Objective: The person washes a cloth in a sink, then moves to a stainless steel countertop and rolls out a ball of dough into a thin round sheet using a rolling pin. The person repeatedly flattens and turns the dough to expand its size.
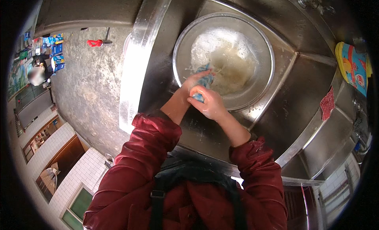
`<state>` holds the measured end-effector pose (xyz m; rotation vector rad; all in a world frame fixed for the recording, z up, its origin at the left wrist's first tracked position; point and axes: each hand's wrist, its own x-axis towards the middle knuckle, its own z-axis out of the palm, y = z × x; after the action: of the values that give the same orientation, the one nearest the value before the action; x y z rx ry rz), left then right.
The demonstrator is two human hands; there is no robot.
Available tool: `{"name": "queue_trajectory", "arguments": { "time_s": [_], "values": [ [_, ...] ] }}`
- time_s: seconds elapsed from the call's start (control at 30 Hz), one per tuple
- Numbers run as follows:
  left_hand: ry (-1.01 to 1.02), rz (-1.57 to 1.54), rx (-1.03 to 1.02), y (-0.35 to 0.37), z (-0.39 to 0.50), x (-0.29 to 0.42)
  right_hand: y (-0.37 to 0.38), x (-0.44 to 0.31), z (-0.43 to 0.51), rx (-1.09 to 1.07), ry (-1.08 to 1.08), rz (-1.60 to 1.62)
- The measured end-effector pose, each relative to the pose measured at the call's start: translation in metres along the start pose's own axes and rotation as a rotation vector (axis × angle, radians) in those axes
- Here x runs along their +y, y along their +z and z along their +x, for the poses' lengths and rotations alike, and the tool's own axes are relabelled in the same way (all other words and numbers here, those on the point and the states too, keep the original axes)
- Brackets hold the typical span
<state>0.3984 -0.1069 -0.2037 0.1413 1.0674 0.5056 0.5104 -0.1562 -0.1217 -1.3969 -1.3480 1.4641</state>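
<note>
A wet blue cloth [206,81] is bunched between my two hands over the near left rim of a round metal basin [268,49]. My left hand [194,80] grips its far part, fingertips over the basin. Closer to me, my right hand [208,103] is curled around the near end, and some blue shows inside the fist. Cloudy, brownish water [234,70] with white suds fills the basin's bottom. The basin stands inside a stainless steel sink [284,107]. The folds inside my fists are hidden.
A red knitted cloth [327,104] hangs over the sink's right divider. Beyond it stands a yellow-and-blue detergent bag [352,67]. A metal tap [308,0] is at the upper right. Left, a red-handled object [96,43] lies on the concrete floor; a person [41,67] is farther off.
</note>
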Motion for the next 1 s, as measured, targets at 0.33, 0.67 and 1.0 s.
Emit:
{"name": "queue_trajectory", "arguments": {
  "time_s": [0.33, 0.67, 1.0],
  "values": [
    [-0.112, -0.314, 0.267, 0.032, -0.006, -0.041, -0.030, 0.049, 0.041, 0.298, 0.193, -0.362],
    [-0.123, -0.083, 0.454, 0.004, -0.006, -0.005, -0.057, 0.180, 0.018, 0.169, 0.152, -0.909],
    [-0.366, -0.238, 0.225, 0.008, 0.012, 0.000, 0.003, 0.067, 0.017, 0.217, 0.060, -0.042]
  ]
}}
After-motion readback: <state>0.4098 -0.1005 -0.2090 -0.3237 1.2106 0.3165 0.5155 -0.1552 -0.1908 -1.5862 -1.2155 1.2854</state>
